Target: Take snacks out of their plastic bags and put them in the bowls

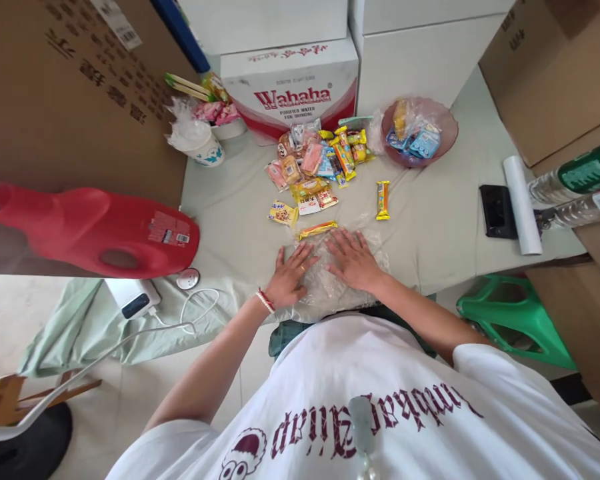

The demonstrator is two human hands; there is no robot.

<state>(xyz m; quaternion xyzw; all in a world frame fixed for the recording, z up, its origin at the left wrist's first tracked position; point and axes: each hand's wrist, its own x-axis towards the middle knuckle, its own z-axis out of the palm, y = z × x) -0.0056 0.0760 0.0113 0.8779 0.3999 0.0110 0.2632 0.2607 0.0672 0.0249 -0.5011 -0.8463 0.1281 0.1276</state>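
On clear plastic (326, 285), both hands (289, 275) (354, 261).

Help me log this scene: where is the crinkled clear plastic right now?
In the head view, the clear plastic lies just below centre, at the table edge, under the left hand and right hand, with a yellow bar at its far side.

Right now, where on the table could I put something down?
Bare tablecloth shows between the lone yellow bar and the black object, nearer than the pink bowl. Another patch: between the red jug and snack pile. Crowded: before the Wahaha box, and the plastic at left hand and right hand.
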